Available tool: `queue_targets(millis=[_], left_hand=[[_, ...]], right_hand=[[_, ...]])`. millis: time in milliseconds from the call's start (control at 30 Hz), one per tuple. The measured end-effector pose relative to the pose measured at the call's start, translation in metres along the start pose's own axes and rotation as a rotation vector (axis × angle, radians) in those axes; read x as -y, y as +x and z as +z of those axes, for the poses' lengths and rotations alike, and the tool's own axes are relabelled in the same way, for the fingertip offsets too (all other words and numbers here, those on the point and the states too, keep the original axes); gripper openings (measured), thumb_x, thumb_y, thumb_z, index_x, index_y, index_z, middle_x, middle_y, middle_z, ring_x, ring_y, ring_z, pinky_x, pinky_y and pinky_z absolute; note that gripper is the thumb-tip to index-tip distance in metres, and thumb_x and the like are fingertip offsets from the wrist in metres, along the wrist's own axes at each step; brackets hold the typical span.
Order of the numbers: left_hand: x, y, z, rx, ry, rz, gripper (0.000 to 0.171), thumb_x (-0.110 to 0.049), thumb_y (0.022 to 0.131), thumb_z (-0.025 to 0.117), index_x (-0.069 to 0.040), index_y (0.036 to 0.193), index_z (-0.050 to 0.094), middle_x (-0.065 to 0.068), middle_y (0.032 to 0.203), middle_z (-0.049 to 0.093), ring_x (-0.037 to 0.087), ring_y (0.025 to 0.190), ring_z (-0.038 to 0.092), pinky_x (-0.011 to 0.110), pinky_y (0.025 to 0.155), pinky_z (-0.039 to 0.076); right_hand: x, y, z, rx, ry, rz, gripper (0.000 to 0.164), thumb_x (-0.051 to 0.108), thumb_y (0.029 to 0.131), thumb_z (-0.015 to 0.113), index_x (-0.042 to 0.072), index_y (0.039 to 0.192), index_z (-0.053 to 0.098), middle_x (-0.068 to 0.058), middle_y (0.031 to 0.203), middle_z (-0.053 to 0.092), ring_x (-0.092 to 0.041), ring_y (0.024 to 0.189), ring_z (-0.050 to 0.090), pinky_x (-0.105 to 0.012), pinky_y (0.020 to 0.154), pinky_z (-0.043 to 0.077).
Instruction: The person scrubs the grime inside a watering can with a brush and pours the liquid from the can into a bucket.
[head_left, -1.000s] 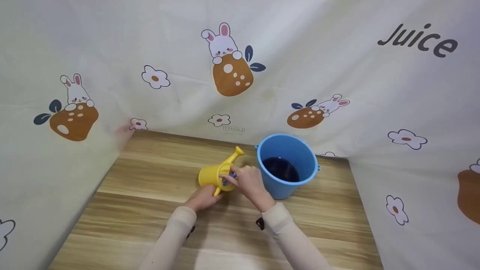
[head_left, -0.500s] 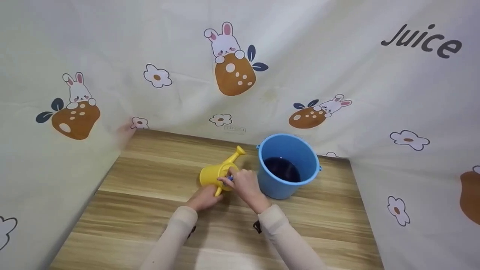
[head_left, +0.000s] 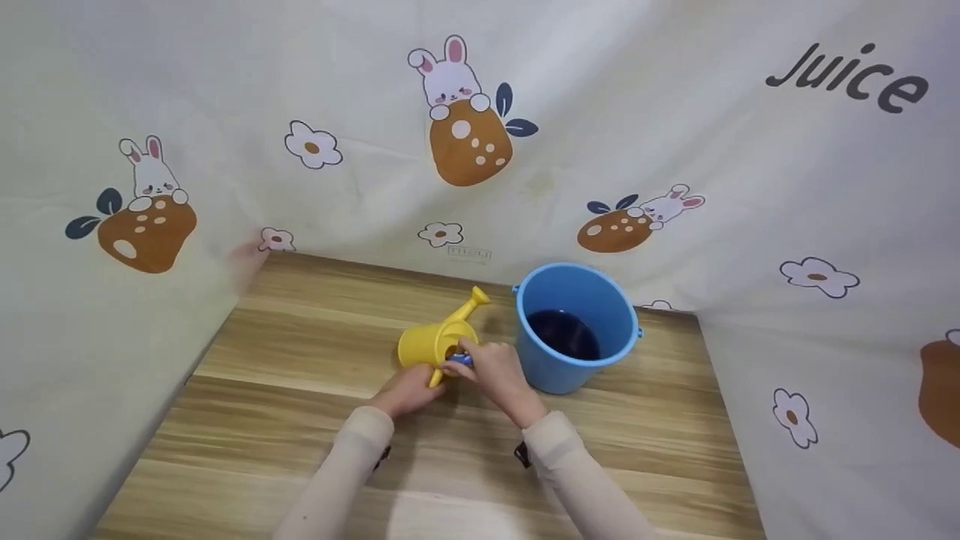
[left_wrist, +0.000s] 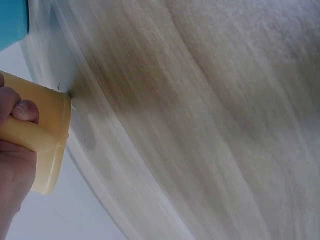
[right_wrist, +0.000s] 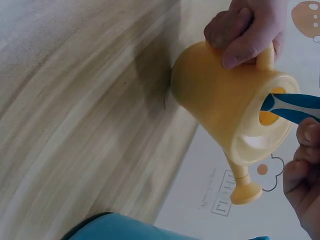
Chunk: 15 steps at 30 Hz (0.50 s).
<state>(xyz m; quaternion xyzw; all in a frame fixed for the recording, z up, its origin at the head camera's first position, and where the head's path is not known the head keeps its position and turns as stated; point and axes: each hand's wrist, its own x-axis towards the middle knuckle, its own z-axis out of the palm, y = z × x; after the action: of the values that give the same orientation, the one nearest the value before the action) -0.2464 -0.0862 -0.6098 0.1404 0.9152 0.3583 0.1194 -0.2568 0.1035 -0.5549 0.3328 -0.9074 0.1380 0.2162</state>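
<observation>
A yellow watering can (head_left: 420, 346) is held tilted above the wooden surface, its spout pointing away and to the right in the head view. My left hand (head_left: 405, 391) grips its handle, fingers curled round it in the left wrist view. With my right hand (head_left: 501, 370) I hold a blue-and-white handle (right_wrist: 296, 105), whose far end enters the can's top opening. What is on that end is hidden inside the can, so its kind cannot be told. A blue bucket (head_left: 556, 376) stands just right of my right hand, with dark liquid (head_left: 562, 335) in it.
The wooden tabletop (head_left: 300, 427) is bounded at the back and both sides by a pale cloth (head_left: 360, 195) printed with rabbits and flowers. The bucket stands close to the back cloth.
The watering can and bucket stay nearly in place. My right hand has shifted slightly at the can's opening, and more of the blue handle shows now. The head view has shifted a little.
</observation>
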Motion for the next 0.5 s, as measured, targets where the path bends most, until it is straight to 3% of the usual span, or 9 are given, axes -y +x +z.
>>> queue_targets(millis=[100,233,400,500], left_hand=[[0.0,0.0,0.0,0.005,-0.011,-0.019,0.027,-0.024,0.094,0.062,-0.01,0.118,0.064,-0.001,0.084,0.059,0.016,0.076,0.052,0.039,0.077,0.048],[0.0,-0.001,0.001,-0.006,-0.003,-0.014,0.033,-0.022,0.094,0.063,-0.009,0.124,0.063,0.001,0.095,0.066,0.016,0.083,0.055,0.043,0.086,0.05],[0.0,0.001,0.0,-0.012,0.013,0.044,0.029,-0.02,0.093,0.063,-0.008,0.119,0.063,0.003,0.092,0.065,0.017,0.081,0.055,0.043,0.082,0.05],[0.001,0.0,0.0,-0.013,0.002,0.031,0.024,-0.02,0.093,0.063,-0.009,0.114,0.063,0.0,0.087,0.06,0.016,0.078,0.052,0.04,0.078,0.048]], right_hand=[[-0.001,0.001,0.002,-0.048,-0.01,0.0,0.039,0.055,0.086,0.065,0.018,0.085,0.056,0.006,0.054,0.037,-0.007,0.048,0.033,-0.022,0.046,0.027],[0.0,0.002,0.005,-0.092,0.008,-0.051,0.038,0.054,0.085,0.067,0.018,0.083,0.057,0.005,0.057,0.048,-0.008,0.05,0.042,-0.023,0.047,0.037],[0.0,0.008,0.006,-0.127,-0.006,-0.058,0.036,0.051,0.088,0.067,0.017,0.079,0.059,0.004,0.063,0.054,-0.011,0.056,0.052,-0.026,0.053,0.046],[0.0,0.011,0.006,-0.108,-0.019,-0.082,0.032,0.046,0.091,0.067,0.017,0.081,0.059,0.003,0.063,0.055,-0.013,0.055,0.053,-0.028,0.052,0.047]])
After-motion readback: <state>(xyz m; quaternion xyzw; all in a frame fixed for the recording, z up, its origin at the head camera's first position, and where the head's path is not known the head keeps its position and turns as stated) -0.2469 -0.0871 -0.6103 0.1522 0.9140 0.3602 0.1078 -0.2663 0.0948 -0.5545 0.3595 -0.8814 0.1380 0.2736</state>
